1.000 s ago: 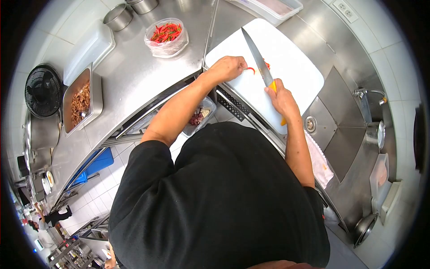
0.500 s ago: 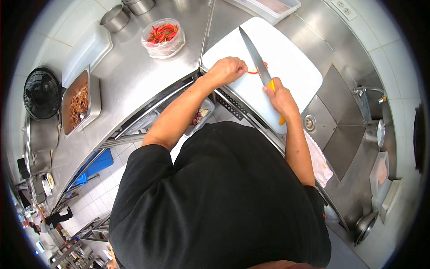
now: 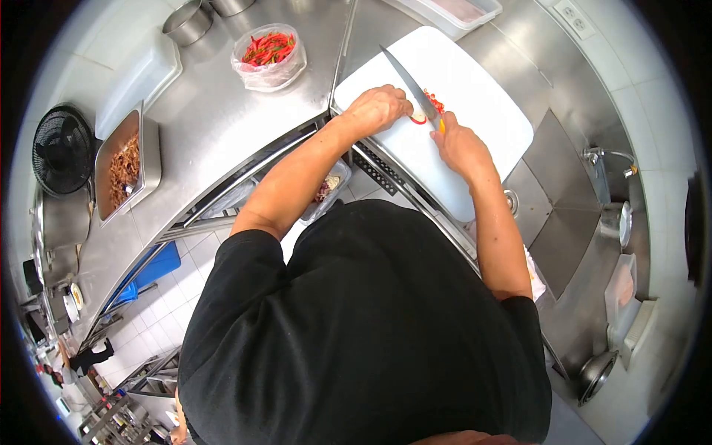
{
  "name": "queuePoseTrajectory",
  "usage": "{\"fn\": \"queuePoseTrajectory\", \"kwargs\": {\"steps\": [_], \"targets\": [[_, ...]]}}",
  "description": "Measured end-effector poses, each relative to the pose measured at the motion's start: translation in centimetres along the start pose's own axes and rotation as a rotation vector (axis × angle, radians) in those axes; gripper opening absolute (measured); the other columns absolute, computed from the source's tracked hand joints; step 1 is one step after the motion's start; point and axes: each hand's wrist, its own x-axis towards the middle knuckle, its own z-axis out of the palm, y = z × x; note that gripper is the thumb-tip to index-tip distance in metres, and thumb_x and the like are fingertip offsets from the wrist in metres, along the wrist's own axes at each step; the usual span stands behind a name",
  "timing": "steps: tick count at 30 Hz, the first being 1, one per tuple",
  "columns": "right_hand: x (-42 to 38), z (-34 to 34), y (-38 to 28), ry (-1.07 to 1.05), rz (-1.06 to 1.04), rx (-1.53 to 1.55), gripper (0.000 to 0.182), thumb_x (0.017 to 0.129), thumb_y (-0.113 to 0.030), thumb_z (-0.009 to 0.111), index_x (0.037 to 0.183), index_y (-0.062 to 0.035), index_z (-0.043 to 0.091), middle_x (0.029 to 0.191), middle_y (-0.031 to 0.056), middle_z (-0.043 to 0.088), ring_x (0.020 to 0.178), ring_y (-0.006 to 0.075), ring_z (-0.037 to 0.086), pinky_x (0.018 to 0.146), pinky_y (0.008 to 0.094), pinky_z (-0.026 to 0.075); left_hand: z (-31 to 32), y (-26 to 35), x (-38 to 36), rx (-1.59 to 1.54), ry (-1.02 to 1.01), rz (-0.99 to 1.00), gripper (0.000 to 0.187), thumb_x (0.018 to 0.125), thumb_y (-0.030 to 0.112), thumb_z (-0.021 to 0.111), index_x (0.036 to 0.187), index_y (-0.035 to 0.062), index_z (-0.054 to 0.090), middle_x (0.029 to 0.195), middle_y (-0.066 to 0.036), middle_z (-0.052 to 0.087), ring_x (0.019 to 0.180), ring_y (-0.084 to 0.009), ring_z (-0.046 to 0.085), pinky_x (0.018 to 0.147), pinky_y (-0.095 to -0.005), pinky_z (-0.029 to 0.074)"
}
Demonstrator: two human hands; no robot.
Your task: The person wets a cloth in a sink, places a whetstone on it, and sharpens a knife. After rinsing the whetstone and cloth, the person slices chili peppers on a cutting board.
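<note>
1. The right hand (image 3: 461, 147) was closed around the yellow handle of a long steel chef's knife (image 3: 406, 80), its blade angled across the white rectangular plastic cutting board (image 3: 486, 122).
2. The left hand (image 3: 377, 108) was curled, fingertips pinning a thin red chili pepper (image 3: 417, 119) against the board, just beside the blade.
3. A small pile of red chopped chili pieces (image 3: 436, 101) lay on the other side of the blade, near the board's middle.
4. By the look of it, slicing was under way: few pieces were cut.
5. A clear plastic tub of whole red and green chilies (image 3: 270, 50) sat well apart, toward the far edge of the steel tabletop (image 3: 215, 119), seemingly waiting.
</note>
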Motion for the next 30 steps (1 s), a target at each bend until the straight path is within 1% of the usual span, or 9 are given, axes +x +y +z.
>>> {"fn": "queuePoseTrajectory", "kwargs": {"steps": [4, 6, 10, 13, 15, 18, 22, 26, 30], "targets": [[0.4, 1.6, 0.1, 0.052, -0.022, 0.008, 0.042, 0.100, -0.031, 0.055, 0.128, -0.0006, 0.045, 0.090, 0.0300, 0.069, 0.089, 0.0475, 0.067, 0.078, 0.0556, 0.051, 0.0, -0.2, -0.1, 0.036, 0.019, 0.018, 0.021, 0.086, 0.013, 0.060, 0.102, 0.0125, 0.073, 0.093, -0.007, 0.066, 0.096, -0.0273, 0.064, 0.086, -0.0380, 0.053], [0.4, 0.5, 0.0, 0.020, -0.032, 0.001, 0.040, 0.100, -0.030, 0.055, 0.125, -0.0008, 0.045, 0.089, 0.0297, 0.069, 0.089, 0.0477, 0.067, 0.078, 0.0557, 0.051, 0.3, -0.1, -0.2, 0.010, 0.022, 0.025, 0.022, 0.084, 0.011, 0.060, 0.102, 0.0123, 0.073, 0.092, -0.007, 0.065, 0.095, -0.0273, 0.064, 0.085, -0.0376, 0.053], [-0.5, -0.3, -0.9, 0.025, -0.006, -0.033, 0.037, 0.100, -0.030, 0.056, 0.120, -0.0009, 0.046, 0.088, 0.0289, 0.069, 0.089, 0.0474, 0.067, 0.077, 0.0556, 0.051, 1.0, -0.9, -0.3, 0.033, 0.073, 0.060, 0.020, 0.085, 0.012, 0.061, 0.101, 0.0119, 0.073, 0.091, -0.007, 0.065, 0.092, -0.0277, 0.063, 0.084, -0.0376, 0.054], [-0.1, 2.0, -0.4, 0.046, 0.023, -0.002, 0.036, 0.100, -0.031, 0.056, 0.118, -0.0010, 0.046, 0.090, 0.0286, 0.069, 0.090, 0.0470, 0.067, 0.077, 0.0552, 0.051, 0.8, -0.6, -0.3, 0.029, 0.065, 0.038, 0.018, 0.088, 0.014, 0.061, 0.101, 0.0120, 0.073, 0.091, -0.008, 0.065, 0.092, -0.0277, 0.063, 0.083, -0.0381, 0.054], [0.4, 1.2, -0.4, 0.033, -0.020, -0.026, 0.037, 0.100, -0.031, 0.056, 0.118, -0.0011, 0.046, 0.090, 0.0288, 0.069, 0.089, 0.0470, 0.067, 0.077, 0.0554, 0.051, 0.8, -0.5, -0.2, 0.072, 0.009, 0.057, 0.017, 0.091, 0.016, 0.061, 0.101, 0.0120, 0.074, 0.090, -0.008, 0.065, 0.092, -0.0275, 0.063, 0.083, -0.0385, 0.053], [-0.1, -0.3, -0.6, 0.020, -0.010, -0.044, 0.037, 0.099, -0.031, 0.057, 0.118, -0.0009, 0.046, 0.091, 0.0292, 0.069, 0.089, 0.0468, 0.067, 0.077, 0.0555, 0.051, 0.8, -0.2, -0.5, 0.028, 0.040, 0.002, 0.017, 0.094, 0.019, 0.060, 0.100, 0.0118, 0.074, 0.089, -0.007, 0.065, 0.092, -0.0278, 0.063, 0.083, -0.0386, 0.053], [-0.3, 1.6, -0.6, 0.035, 0.008, -0.020, 0.037, 0.099, -0.030, 0.058, 0.118, -0.0005, 0.046, 0.091, 0.0294, 0.069, 0.089, 0.0466, 0.067, 0.078, 0.0549, 0.051, 1.0, 0.0, -0.9, 0.005, 0.084, 0.001, 0.015, 0.092, 0.018, 0.062, 0.099, 0.0115, 0.074, 0.087, -0.007, 0.066, 0.092, -0.0278, 0.064, 0.083, -0.0388, 0.054], [-0.1, -0.1, -1.0, 0.013, -0.012, -0.031, 0.037, 0.098, -0.030, 0.058, 0.119, -0.0022, 0.046, 0.096, 0.0278, 0.070, 0.094, 0.0450, 0.068, 0.082, 0.0550, 0.052, 0.4, 1.0, -0.9, 0.008, 0.054, -0.057, 0.013, 0.090, 0.016, 0.064, 0.096, 0.0107, 0.074, 0.086, -0.007, 0.066, 0.090, -0.0285, 0.065, 0.082, -0.0395, 0.054], [-0.3, 1.8, -0.8, 0.035, 0.016, -0.018, 0.039, 0.099, -0.031, 0.057, 0.117, 0.0004, 0.045, 0.091, 0.0295, 0.069, 0.090, 0.0476, 0.067, 0.079, 0.0557, 0.050, 0.9, 1.3, -1.4, -0.024, 0.093, -0.098, 0.011, 0.087, 0.015, 0.065, 0.093, 0.0098, 0.073, 0.084, -0.008, 0.066, 0.088, -0.0299, 0.066, 0.081, -0.0402, 0.054]]}}
